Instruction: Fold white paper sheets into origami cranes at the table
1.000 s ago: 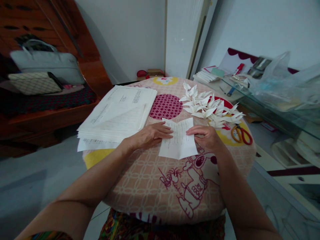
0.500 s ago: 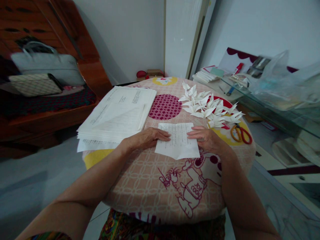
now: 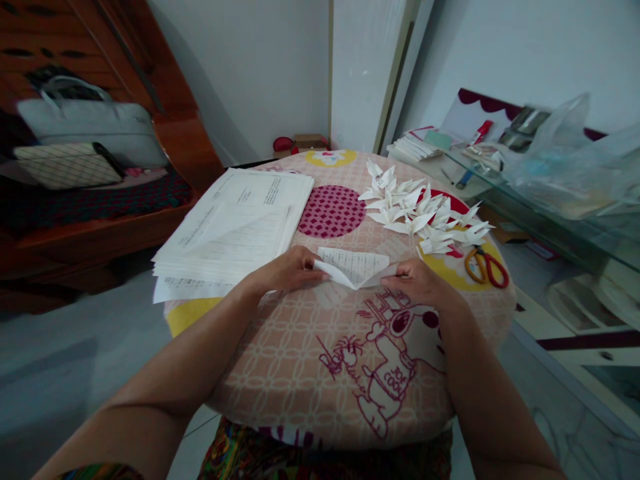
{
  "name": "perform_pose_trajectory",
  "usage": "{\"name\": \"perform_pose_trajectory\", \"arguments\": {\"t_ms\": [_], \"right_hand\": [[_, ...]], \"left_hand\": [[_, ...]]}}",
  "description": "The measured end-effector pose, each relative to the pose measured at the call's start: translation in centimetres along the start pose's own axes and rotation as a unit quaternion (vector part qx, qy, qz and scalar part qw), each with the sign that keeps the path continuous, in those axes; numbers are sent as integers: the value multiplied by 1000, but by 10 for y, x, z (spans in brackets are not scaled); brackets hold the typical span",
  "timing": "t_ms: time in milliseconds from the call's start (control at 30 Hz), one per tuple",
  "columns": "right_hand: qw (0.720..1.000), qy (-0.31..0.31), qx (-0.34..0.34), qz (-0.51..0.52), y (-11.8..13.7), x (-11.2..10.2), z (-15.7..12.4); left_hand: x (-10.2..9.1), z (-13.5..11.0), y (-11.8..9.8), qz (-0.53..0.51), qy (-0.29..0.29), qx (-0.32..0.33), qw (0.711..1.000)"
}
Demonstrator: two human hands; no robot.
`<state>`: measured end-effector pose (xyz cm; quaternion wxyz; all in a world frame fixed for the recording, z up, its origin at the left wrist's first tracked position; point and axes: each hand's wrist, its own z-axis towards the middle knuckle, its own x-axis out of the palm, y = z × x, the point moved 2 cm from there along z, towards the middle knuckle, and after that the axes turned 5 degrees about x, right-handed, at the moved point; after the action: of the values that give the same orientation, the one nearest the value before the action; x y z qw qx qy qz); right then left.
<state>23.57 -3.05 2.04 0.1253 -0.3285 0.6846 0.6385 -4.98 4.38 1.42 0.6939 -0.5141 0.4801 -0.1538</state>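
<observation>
White paper [image 3: 354, 265], pink lattice-patterned tablecloth [image 3: 280, 363]

the held sheet [image 3: 355, 263] is matt paper, like the stacked pages [image 3: 240, 200] and folded shapes [image 3: 423, 222]; the bench [image 3: 280, 360] shows matt, soft-looking cloth. the seat [image 3: 180, 140] is glossy wood, the shelf [image 3: 565, 233] smooth glass, the clear bag [image 3: 560, 160] shiny, crinkled plastic.

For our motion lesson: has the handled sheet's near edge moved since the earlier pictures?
Yes: the near edge of the sheet has lifted and shifted away from the cartoon dog on the tablecloth.
</observation>
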Motion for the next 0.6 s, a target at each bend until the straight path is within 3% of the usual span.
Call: {"name": "perform_pose_trajectory", "arguments": {"t_ms": [100, 233, 467, 600], "right_hand": [[997, -41, 63, 11, -7, 4, 6], [985, -112, 124, 38, -15, 9, 14], [974, -149, 166, -34, -10, 16, 18], [966, -166, 168, -103, -4, 18, 18]], "left_hand": [[3, 5, 7, -40, -52, -34, 997], [3, 10, 19, 8, -127, -99, 987], [4, 12, 15, 126, -193, -193, 954], [7, 14, 9, 172, -210, -211, 939]]}}
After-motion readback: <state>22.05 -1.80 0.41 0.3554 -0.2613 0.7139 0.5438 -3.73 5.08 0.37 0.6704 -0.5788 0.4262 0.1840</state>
